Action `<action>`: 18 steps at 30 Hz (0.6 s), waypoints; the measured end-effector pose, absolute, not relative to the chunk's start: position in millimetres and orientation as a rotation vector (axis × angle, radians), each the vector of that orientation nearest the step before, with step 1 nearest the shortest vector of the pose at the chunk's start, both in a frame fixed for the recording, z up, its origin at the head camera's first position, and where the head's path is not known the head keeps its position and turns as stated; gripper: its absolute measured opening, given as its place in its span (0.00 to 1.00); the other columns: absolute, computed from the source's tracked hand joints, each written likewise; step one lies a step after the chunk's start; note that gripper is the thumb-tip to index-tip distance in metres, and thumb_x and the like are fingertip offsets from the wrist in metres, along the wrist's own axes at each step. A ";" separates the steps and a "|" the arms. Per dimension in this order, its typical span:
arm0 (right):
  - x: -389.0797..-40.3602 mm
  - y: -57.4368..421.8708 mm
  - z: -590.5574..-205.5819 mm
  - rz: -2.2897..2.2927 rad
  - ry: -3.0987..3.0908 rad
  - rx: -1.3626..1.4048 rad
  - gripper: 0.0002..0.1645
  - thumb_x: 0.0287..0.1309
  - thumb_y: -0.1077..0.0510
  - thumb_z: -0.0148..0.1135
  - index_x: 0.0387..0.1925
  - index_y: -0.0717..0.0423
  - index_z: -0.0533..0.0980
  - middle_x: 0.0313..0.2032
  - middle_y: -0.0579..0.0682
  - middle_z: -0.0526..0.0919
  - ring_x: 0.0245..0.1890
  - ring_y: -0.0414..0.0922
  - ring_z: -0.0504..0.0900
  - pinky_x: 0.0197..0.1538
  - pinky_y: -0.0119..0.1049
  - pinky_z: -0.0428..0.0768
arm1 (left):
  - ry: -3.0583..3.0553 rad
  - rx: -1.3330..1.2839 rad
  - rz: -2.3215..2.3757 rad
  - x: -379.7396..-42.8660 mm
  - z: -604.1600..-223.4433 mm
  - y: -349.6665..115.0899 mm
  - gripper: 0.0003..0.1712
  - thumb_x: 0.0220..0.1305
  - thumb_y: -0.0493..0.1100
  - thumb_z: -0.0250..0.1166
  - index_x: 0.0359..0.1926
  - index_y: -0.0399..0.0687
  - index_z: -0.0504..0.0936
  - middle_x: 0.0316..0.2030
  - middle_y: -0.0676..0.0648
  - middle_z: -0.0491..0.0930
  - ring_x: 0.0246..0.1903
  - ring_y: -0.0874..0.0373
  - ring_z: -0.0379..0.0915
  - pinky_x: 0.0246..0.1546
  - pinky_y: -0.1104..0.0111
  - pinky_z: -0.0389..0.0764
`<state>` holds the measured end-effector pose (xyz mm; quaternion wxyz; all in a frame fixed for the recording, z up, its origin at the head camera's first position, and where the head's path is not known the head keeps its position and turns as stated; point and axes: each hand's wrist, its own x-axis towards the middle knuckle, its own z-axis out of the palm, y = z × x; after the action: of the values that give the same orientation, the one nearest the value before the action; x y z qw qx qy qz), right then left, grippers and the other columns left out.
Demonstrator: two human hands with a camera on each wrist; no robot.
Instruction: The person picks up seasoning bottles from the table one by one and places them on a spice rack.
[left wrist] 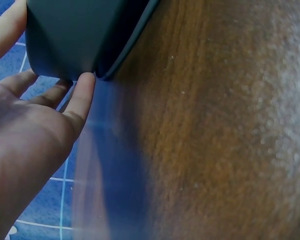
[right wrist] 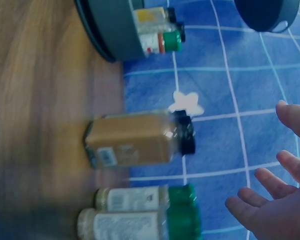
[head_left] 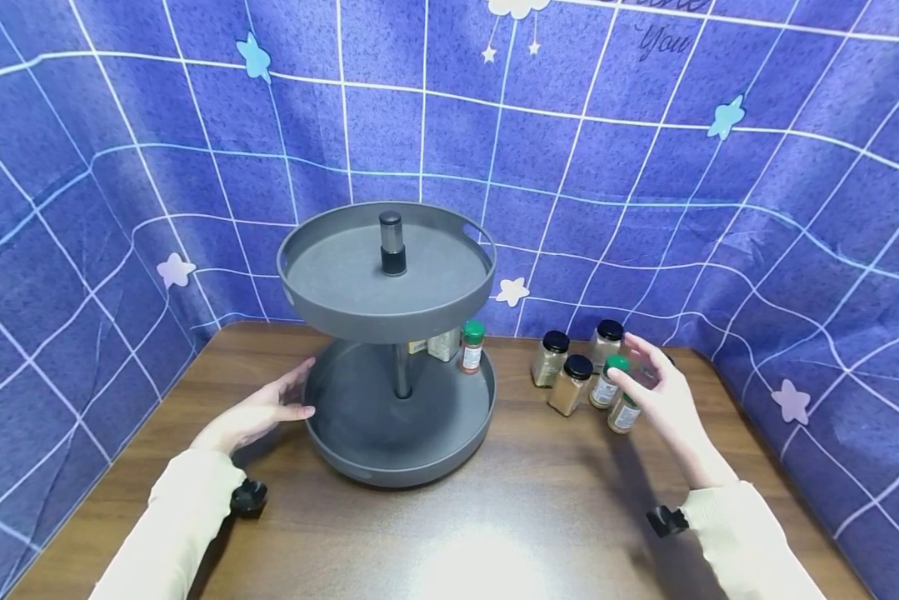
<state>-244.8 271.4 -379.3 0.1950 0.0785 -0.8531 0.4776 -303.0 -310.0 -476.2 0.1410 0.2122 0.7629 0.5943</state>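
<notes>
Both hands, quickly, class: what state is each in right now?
Left hand: open, touching the lower tray.
Right hand: open, holding nothing, near the jars.

Wood-grain surface (head_left: 554, 483) is catching glare; grey two-tier stand (head_left: 386, 329) is sitting on it, spice jars (head_left: 603, 393) standing clustered to its right.

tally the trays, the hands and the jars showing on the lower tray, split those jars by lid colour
Upper tray and lower tray: 2
Left hand and right hand: 2
Green-lidded jar showing there: 1
Black-lidded jars showing there: 2
Total: 7
</notes>
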 end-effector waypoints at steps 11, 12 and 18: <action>-246.6 292.5 -401.8 1.357 -2.401 0.032 0.36 0.58 0.54 0.64 0.66 0.59 0.63 0.62 0.60 0.69 0.61 0.49 0.68 0.62 0.37 0.70 | 2.175 0.593 1.737 -302.0 -475.2 -309.3 0.52 0.61 0.32 0.61 0.73 0.38 0.34 0.73 0.36 0.27 0.70 0.35 0.21 0.63 0.38 0.31; -246.7 293.8 -403.7 1.367 -2.393 0.023 0.36 0.58 0.54 0.64 0.66 0.59 0.64 0.62 0.60 0.70 0.61 0.45 0.69 0.61 0.32 0.70 | 2.174 0.590 1.735 -301.7 -475.1 -309.1 0.52 0.61 0.33 0.61 0.73 0.39 0.34 0.73 0.36 0.27 0.70 0.35 0.21 0.64 0.38 0.31; -246.2 301.8 -416.4 1.374 -2.353 0.003 0.35 0.57 0.57 0.64 0.65 0.59 0.65 0.58 0.47 0.74 0.53 0.27 0.70 0.52 0.15 0.66 | 2.173 0.585 1.734 -301.5 -474.7 -309.0 0.52 0.61 0.33 0.61 0.74 0.41 0.34 0.73 0.38 0.27 0.70 0.37 0.21 0.64 0.38 0.30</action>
<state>-246.2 301.8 -416.4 0.2069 0.0010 -0.8449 0.4932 -301.5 -309.0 -474.7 0.1497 0.2037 0.7562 0.6035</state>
